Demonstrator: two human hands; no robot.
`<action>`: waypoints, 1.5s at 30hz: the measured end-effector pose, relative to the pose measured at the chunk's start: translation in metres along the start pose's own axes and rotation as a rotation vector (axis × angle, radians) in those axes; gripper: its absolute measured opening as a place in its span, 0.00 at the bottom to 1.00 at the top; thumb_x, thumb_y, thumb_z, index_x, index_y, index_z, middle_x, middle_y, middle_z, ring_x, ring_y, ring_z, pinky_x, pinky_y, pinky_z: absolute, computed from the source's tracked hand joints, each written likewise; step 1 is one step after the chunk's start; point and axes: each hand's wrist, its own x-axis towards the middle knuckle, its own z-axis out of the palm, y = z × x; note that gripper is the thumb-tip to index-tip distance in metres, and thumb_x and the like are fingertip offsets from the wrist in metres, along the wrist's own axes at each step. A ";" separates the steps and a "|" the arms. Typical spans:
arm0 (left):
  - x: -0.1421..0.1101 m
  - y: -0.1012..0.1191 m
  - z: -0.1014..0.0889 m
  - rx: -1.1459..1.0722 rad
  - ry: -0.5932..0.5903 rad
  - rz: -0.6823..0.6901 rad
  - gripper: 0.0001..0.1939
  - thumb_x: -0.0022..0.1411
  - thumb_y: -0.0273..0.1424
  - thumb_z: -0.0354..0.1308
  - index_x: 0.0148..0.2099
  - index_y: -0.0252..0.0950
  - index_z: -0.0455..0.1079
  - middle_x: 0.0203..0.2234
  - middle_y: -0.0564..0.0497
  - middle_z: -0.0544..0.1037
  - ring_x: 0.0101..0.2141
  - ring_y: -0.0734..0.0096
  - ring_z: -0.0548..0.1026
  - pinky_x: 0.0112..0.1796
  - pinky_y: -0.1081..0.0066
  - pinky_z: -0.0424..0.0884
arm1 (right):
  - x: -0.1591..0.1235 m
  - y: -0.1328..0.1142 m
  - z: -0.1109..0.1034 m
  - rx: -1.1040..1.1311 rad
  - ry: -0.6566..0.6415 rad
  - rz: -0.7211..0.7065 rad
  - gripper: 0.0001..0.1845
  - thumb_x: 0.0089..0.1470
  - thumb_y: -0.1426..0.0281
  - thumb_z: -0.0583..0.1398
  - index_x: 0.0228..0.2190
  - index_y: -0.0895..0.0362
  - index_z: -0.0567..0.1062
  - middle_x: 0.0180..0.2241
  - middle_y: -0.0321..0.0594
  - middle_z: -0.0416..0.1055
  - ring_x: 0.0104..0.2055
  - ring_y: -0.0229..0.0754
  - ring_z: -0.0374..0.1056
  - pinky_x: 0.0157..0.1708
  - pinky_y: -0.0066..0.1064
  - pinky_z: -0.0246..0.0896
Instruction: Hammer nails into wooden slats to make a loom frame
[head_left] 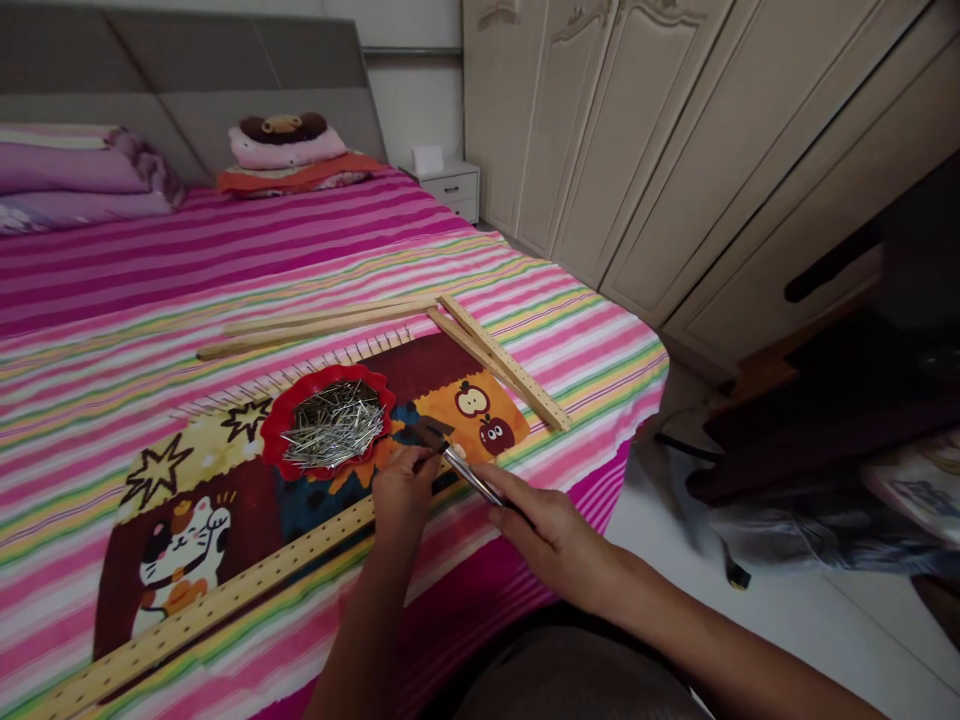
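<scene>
My right hand (547, 535) is closed around the handle of a hammer (474, 474) with a shiny metal shaft; its dark, blurred head is close to my left hand. My left hand (405, 490) pinches its fingertips together over the right end of a light wooden strip with rows of holes (232, 600). Whatever is between those fingertips is too small to make out. Just left of it, a red scalloped bowl (271, 440) holds a heap of nails (334, 425). Beneath the bowl lies a patterned cloth or mat (251, 505) with a cat and apples.
Behind the bowl, a row of upright nails (300, 378) lines the mat's far edge. More wooden strips (322, 322) lie beyond, with others (510, 365) to the right. Everything rests on a striped bedspread (592, 350). Wardrobes (585, 130) and a dark cluttered pile (825, 430) stand right.
</scene>
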 end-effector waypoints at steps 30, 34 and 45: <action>0.067 -0.015 -0.068 0.735 -0.049 -0.244 0.10 0.54 0.32 0.52 0.30 0.36 0.74 0.29 0.40 0.79 0.33 0.56 0.76 0.32 0.67 0.65 | -0.060 0.024 -0.004 0.029 0.043 0.234 0.24 0.62 0.65 0.51 0.58 0.54 0.66 0.33 0.38 0.76 0.28 0.39 0.70 0.31 0.27 0.70; 0.070 -0.024 -0.078 0.573 -0.010 -0.262 0.08 0.49 0.34 0.56 0.22 0.39 0.70 0.20 0.46 0.76 0.26 0.61 0.73 0.28 0.68 0.63 | -0.060 0.022 -0.004 0.002 0.056 0.198 0.23 0.62 0.67 0.52 0.58 0.53 0.67 0.35 0.39 0.78 0.34 0.42 0.74 0.36 0.30 0.72; 0.048 -0.023 -0.094 -0.422 0.206 -0.394 0.16 0.35 0.39 0.62 0.27 0.33 0.70 0.16 0.56 0.72 0.17 0.77 0.66 0.21 0.73 0.65 | -0.060 0.028 -0.004 -0.007 0.042 0.168 0.23 0.62 0.68 0.53 0.58 0.52 0.66 0.52 0.41 0.73 0.54 0.45 0.69 0.52 0.33 0.65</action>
